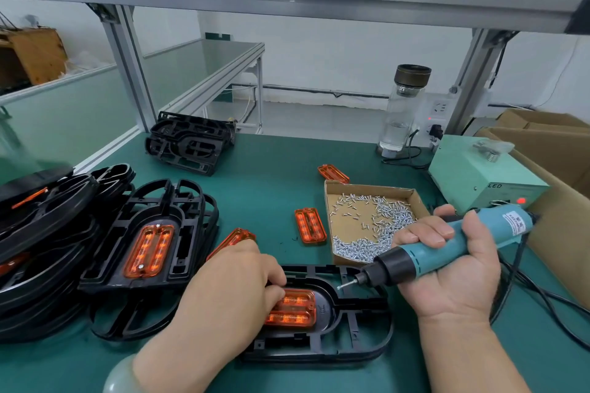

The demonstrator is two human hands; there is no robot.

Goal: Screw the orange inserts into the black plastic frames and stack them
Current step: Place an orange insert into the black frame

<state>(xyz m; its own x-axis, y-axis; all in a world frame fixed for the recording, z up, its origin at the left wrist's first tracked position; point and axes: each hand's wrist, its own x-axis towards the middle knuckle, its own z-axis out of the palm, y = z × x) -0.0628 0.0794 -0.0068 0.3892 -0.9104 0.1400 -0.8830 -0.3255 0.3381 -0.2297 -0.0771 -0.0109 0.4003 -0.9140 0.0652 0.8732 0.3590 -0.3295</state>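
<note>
A black plastic frame [360, 344] lies near the front edge with an orange insert [295, 306] seated in its oval recess. My left hand [236, 284] rests on the insert's left end, fingers curled and pressing it down. My right hand [447, 268] grips a teal electric screwdriver [447, 246], its bit with a screw hovering just right of the insert. To the left, a finished frame with an orange insert [148, 250] tops a stack [105, 265]. Loose orange inserts [309, 225] [333, 173] [233, 241] lie on the green mat.
A cardboard tray of silver screws [370, 223] sits right of centre. Bare black frames [188, 143] are piled at the back left, more frames [41, 233] at far left. A green power box [479, 169], a glass bottle [402, 112] and cardboard boxes [549, 150] stand at the right.
</note>
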